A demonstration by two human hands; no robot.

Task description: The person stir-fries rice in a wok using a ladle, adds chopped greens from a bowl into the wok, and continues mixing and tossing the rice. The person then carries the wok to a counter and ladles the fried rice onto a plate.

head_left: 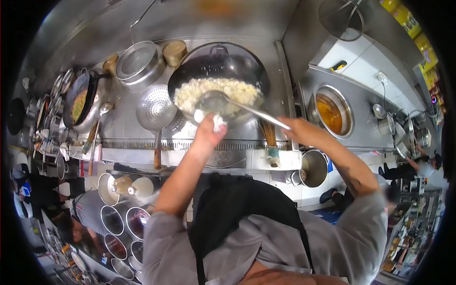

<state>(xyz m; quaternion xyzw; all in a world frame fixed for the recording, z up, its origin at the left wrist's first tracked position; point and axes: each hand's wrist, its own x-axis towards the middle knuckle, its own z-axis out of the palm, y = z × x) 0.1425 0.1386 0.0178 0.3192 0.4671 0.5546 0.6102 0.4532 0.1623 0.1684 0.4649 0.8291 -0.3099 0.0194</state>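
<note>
A large dark wok sits on the stove, with pale, whitish chopped food spread across its middle. My left hand is closed on a folded white cloth at the wok's near rim. The rim under the cloth is hidden. In my right hand is the long metal handle of a ladle; its round bowl rests in the food near the wok's front. Left of the wok lies a perforated skimmer with a wooden-ended handle.
A bamboo brush lies by the front ledge. On the right counter stands a metal pot of amber liquid. A strainer on a pot stands back left, and another wok farther left. Several containers are behind me; other people are nearby.
</note>
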